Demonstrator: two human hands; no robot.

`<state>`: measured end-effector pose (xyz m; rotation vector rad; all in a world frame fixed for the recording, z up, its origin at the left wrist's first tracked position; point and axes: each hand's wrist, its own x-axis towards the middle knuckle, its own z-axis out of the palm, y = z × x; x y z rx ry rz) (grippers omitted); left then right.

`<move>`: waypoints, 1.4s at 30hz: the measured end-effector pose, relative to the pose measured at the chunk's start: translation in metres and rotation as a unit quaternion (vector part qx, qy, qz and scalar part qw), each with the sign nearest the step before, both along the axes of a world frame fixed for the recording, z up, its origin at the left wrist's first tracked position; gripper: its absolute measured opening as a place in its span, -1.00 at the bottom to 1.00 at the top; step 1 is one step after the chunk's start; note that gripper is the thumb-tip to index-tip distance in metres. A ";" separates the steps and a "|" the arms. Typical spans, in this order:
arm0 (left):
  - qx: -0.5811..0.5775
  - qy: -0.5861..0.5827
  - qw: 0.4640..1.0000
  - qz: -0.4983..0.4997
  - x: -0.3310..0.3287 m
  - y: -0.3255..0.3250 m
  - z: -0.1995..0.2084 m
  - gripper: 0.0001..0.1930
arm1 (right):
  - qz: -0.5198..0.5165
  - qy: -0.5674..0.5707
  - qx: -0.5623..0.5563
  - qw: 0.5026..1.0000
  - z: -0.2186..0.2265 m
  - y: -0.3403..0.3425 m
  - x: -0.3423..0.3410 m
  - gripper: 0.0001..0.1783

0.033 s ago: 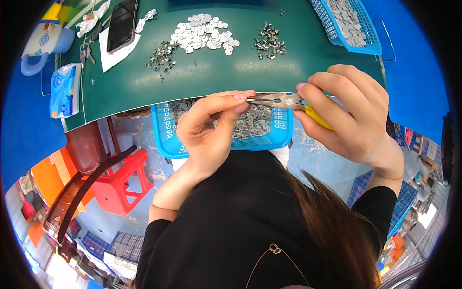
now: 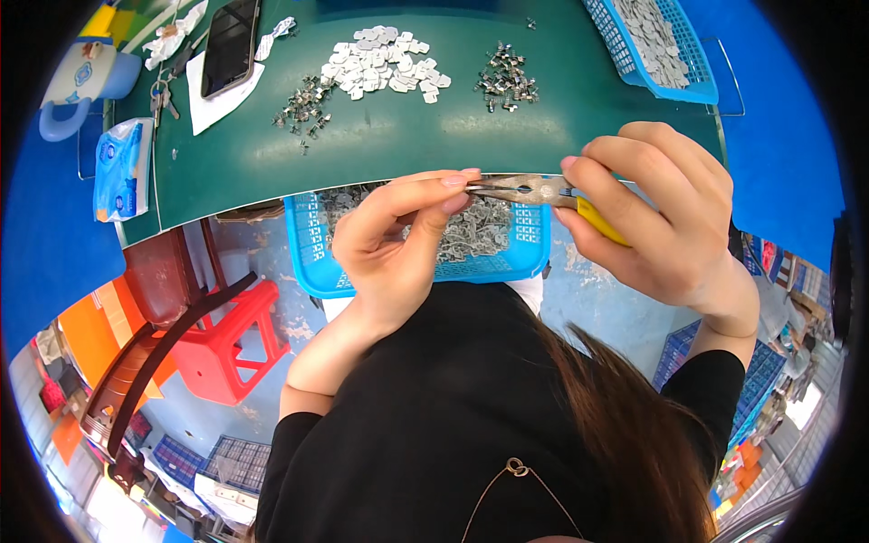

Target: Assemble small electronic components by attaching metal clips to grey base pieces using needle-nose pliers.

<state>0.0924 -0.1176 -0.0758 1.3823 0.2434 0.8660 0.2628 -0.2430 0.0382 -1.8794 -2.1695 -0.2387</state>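
My right hand (image 2: pixel 665 204) is closed round the yellow handles of a pair of pliers (image 2: pixel 534 189), whose jaws point left. At the jaw tips, my left hand (image 2: pixel 398 235) pinches with thumb and forefinger; the small piece between them is mostly hidden by the fingertips. Both hands are at the near edge of the green table, above a blue plastic basket (image 2: pixel 312 262) holding many small metal-and-grey pieces. On the table lie a heap of pale flat tabs (image 2: pixel 380 65), a pile of small metal clips (image 2: pixel 507 80) to its right and another pile of clips (image 2: pixel 304 107) to its left.
A second blue basket (image 2: pixel 697 86) of grey tabs stands at the far right. At the left are a phone (image 2: pixel 229 50) on white paper, keys (image 2: pixel 163 98), a tissue pack (image 2: pixel 122 170) and a light-blue mug (image 2: pixel 77 86). A red stool (image 2: pixel 217 357) and a brown chair (image 2: pixel 158 281) stand at lower left.
Almost nothing differs. The right hand and pliers have shifted very slightly to the right; the left hand keeps its pinch in place.
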 end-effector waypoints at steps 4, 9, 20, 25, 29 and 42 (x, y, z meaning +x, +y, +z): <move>-0.149 -0.043 0.988 0.003 -0.001 -0.007 0.001 -0.80 | -0.005 0.059 0.011 0.998 -0.002 -0.002 0.003 -0.57; -0.220 -0.100 0.969 -0.057 -0.003 -0.003 -0.006 -0.82 | -0.027 0.091 0.008 0.995 -0.006 -0.005 0.002 -0.53; -0.123 -0.096 0.988 -0.015 -0.003 -0.004 -0.003 -0.82 | -0.035 -0.027 0.029 0.999 0.006 -0.005 -0.004 -0.48; -0.085 -0.046 0.995 0.023 -0.007 -0.005 -0.003 -0.82 | -0.013 -0.050 0.035 0.998 0.005 -0.002 -0.008 -0.48; -0.058 -0.044 0.997 0.034 -0.005 -0.004 -0.002 -0.83 | -0.011 -0.068 0.035 0.997 0.009 -0.002 -0.011 -0.50; 0.085 -0.044 0.993 0.064 -0.003 0.001 0.001 -0.84 | 0.001 -0.129 0.016 0.992 0.019 -0.002 -0.016 -0.57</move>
